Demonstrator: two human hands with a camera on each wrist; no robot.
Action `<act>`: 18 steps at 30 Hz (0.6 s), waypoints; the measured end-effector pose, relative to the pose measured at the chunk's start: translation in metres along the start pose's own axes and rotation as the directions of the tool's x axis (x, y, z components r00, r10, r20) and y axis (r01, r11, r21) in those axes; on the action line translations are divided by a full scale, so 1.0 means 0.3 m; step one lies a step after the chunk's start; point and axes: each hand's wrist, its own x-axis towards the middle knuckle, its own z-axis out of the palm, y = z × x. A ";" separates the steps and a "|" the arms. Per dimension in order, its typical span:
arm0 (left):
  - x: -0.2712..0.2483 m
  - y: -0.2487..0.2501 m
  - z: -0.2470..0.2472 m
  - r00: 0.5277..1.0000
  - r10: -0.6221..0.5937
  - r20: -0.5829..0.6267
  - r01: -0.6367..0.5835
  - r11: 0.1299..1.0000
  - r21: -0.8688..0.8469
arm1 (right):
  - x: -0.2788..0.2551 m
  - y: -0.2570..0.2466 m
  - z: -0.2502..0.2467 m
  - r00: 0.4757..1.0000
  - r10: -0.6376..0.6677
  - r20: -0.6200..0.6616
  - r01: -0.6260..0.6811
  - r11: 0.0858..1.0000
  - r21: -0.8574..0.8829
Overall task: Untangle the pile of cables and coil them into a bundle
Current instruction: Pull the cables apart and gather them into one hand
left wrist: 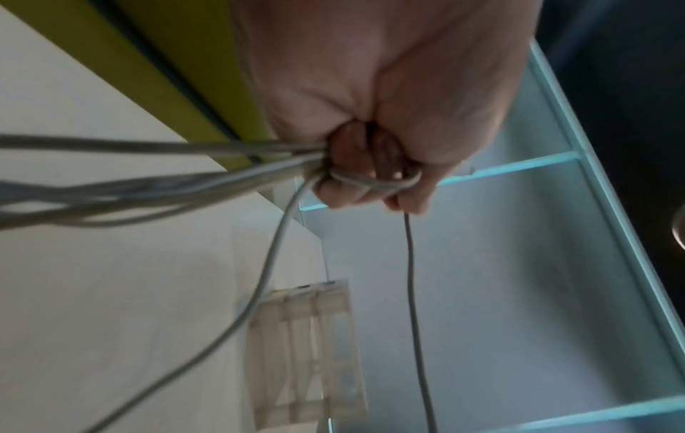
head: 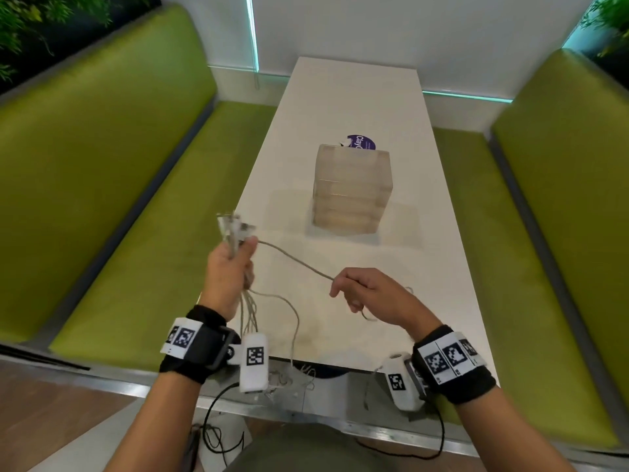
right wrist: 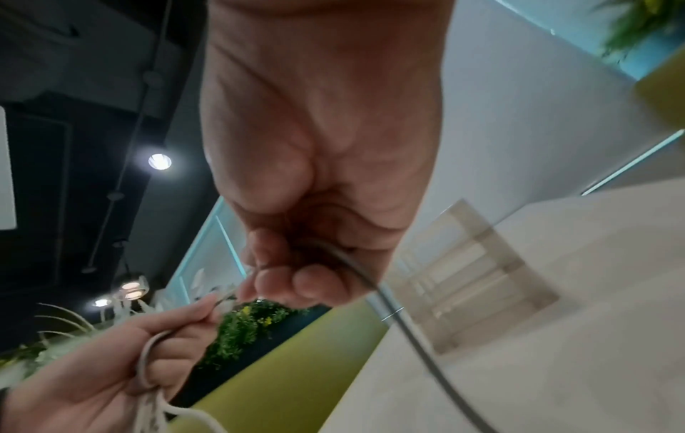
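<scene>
My left hand (head: 233,264) grips a bunch of grey-white cables (head: 245,311) above the table's front left edge; their plug ends (head: 235,226) stick up past my fist. The left wrist view shows my fingers (left wrist: 356,187) curled round the strands (left wrist: 185,178), one looped over them. A single cable (head: 292,258) runs from that fist to my right hand (head: 360,291), which pinches it over the table. Its fingers (right wrist: 296,281) close round the cable (right wrist: 393,310) in the right wrist view. More cable ends (head: 292,373) dangle below the table's front edge.
A stack of clear plastic boxes (head: 352,189) stands mid-table on the white table (head: 340,97), with a purple round sticker (head: 362,143) behind it. Green benches (head: 119,165) flank both sides. A black cord (head: 218,424) hangs from my wrist device near the floor.
</scene>
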 end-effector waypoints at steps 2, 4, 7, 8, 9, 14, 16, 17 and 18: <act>0.020 0.000 -0.030 0.990 -0.017 -0.140 -0.001 0.992 -0.128 | -0.018 0.008 -0.022 0.999 -0.015 0.040 0.015 1.000 -0.008; 0.015 -0.008 -0.024 0.988 -0.034 -0.149 0.011 0.989 -0.149 | -0.022 -0.008 -0.016 0.992 -0.044 0.119 0.043 0.999 0.013; -0.030 -0.038 0.032 0.997 -0.059 0.054 0.057 0.997 0.043 | -0.005 -0.051 0.012 0.986 -0.078 0.146 0.075 0.997 0.028; -0.047 -0.048 0.053 0.986 -0.075 0.150 0.061 0.994 0.094 | 0.007 -0.061 0.019 0.987 -0.071 0.142 0.071 0.997 0.010; -0.061 -0.056 0.073 0.966 -0.099 0.237 0.073 0.991 0.115 | 0.020 -0.069 0.026 0.989 -0.057 0.138 0.060 0.998 -0.019; -0.104 -0.069 0.145 0.925 -0.126 0.358 0.068 0.983 0.171 | 0.058 -0.083 0.079 0.993 -0.006 0.121 0.015 0.997 -0.076; -0.098 -0.064 0.140 0.957 -0.089 0.278 0.053 0.990 0.134 | 0.057 -0.079 0.096 0.993 -0.003 0.116 0.012 0.997 -0.071; -0.090 -0.057 0.131 0.969 -0.073 0.236 0.050 0.993 0.104 | 0.054 -0.074 0.098 0.992 0.002 0.126 0.008 0.997 -0.079; -0.081 -0.049 0.119 0.979 -0.060 0.197 0.047 0.996 0.072 | 0.050 -0.066 0.098 0.989 0.009 0.145 0.005 0.995 -0.097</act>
